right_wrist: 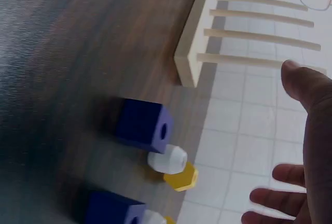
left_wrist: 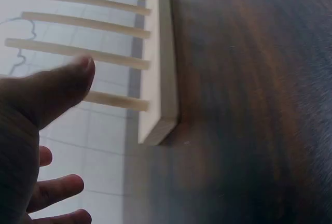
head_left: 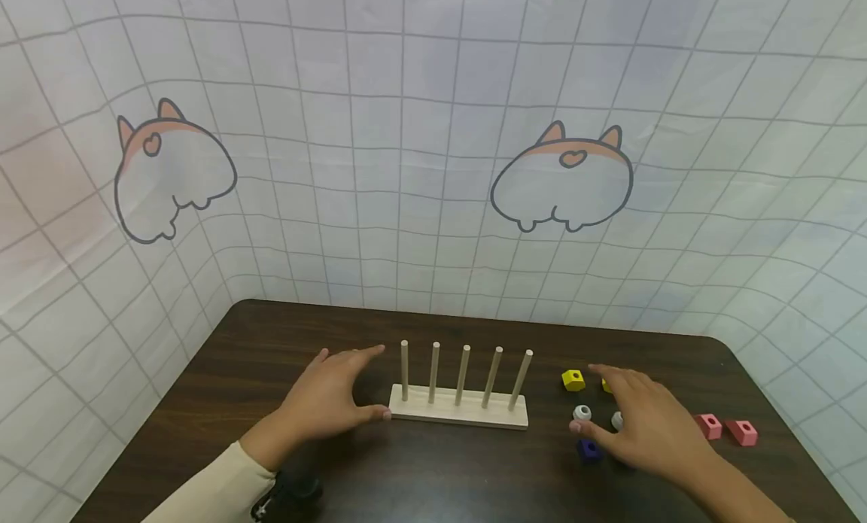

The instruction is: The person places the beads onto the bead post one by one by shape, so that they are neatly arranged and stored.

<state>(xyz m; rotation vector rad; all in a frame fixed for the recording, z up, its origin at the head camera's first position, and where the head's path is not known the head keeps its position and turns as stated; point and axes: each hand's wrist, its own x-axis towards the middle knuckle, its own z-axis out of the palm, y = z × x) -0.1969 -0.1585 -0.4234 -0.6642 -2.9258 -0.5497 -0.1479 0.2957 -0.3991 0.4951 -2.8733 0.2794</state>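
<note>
A pale wooden peg rack (head_left: 457, 415) with several upright dowels stands mid-table, all its pegs bare. Just left of it is my left hand (head_left: 328, 395), thumb and fingers spread, the thumb tip right at the rack's left end in the head view. My right hand (head_left: 650, 425) hovers over the beads on the right, fingers spread and holding nothing. Around it lie a yellow bead (head_left: 573, 381), a white bead (head_left: 582, 413) and a dark blue cube bead (right_wrist: 142, 125). A second blue bead (right_wrist: 111, 208) shows in the right wrist view; the hand partly covers others in the head view.
Two pink beads (head_left: 743, 433) lie to the right of my right hand. The dark wooden table (head_left: 440, 470) ends at a white grid-patterned cloth (head_left: 420, 169) hanging behind it. A dark object (head_left: 298, 489) sits under my left wrist.
</note>
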